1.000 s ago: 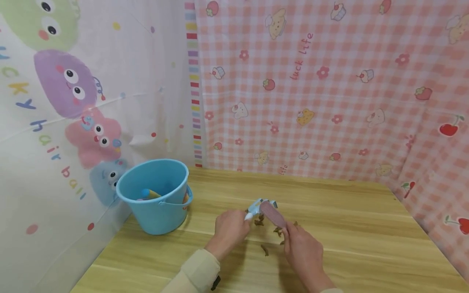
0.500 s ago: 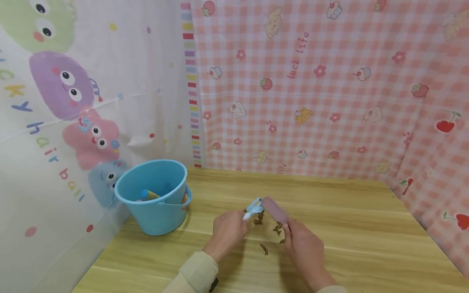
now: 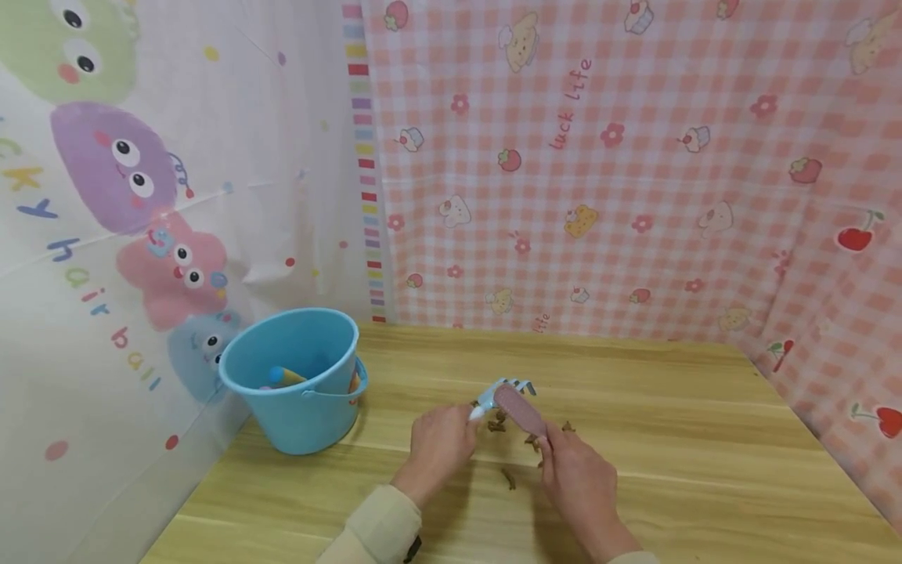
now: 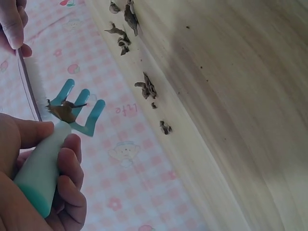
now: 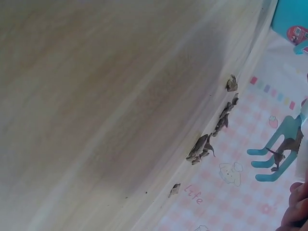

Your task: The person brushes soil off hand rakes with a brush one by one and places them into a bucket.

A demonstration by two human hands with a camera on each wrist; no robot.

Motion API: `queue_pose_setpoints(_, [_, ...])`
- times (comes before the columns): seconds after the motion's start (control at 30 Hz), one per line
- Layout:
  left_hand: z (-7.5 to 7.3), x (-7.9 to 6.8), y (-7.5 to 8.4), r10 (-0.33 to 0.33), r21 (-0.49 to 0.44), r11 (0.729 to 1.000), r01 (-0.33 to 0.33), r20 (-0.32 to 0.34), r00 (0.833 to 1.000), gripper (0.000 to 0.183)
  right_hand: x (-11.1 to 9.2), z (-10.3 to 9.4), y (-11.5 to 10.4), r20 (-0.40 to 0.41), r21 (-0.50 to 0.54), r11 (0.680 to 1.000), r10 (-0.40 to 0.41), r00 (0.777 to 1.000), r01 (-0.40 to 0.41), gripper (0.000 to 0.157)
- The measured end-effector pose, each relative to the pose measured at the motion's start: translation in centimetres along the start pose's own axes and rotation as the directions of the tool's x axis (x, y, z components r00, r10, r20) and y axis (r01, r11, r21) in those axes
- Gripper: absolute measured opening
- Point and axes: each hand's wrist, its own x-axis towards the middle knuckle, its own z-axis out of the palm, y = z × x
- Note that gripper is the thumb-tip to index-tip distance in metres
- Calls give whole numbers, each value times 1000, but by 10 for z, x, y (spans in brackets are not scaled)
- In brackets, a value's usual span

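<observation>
My left hand (image 3: 440, 446) grips the pale handle (image 4: 45, 159) of a small hand rake with blue tines (image 4: 91, 120). A dry brown leaf scrap (image 4: 62, 113) lies on the rake's head, near the base of the tines. In my right hand (image 3: 581, 474) is a brush (image 3: 520, 409) with a mauve back and white bristles (image 4: 38, 82); in the head view it overlaps the rake head, its bristle side turned towards the rake. Below both tools, several dried, curled leaf pieces (image 4: 150, 85) are scattered on the wooden table (image 3: 676, 439).
A blue bucket (image 3: 292, 423) stands at the left of the table, holding a yellow object with a blue end (image 3: 287, 376). Patterned cloths (image 3: 599, 258) hang behind and at both sides. Tiny dark crumbs dot the wood near the leaf pieces.
The brush has moved right across the tines, covering them, then back left over the rake head, so the tines show again. The left hand and rake stay nearly in place.
</observation>
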Motion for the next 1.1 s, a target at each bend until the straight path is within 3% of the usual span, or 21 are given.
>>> queue_pose_setpoints(0.37, [1,1,-2,2,-103,995,-2,4,1000,28,4,0,3,-38,23,1000,13,999,-13,22])
queue_pose_setpoints(0.57, [1,1,-3,23,-107,994,-24,-18,1000,6,5,-1,5,-20,34,998,51,998,-50,21])
queue_pose_setpoints(0.63, [1,1,-4,21,-101,995,-22,-13,1000,11,6,-2,7,-16,38,997,64,998,-63,21])
queue_pose_setpoints(0.73, [1,0,-4,22,-86,996,-23,-8,1000,17,8,-4,10,-10,42,996,80,997,-79,22])
queue_pose_setpoints(0.93, [4,-1,-6,24,-7,1000,-25,-7,1000,8,12,-10,14,19,47,988,144,989,-145,19])
queue_pose_setpoints(1.1, [6,-2,-5,49,130,991,-41,-62,997,13,11,-9,5,6,58,996,73,997,-74,24])
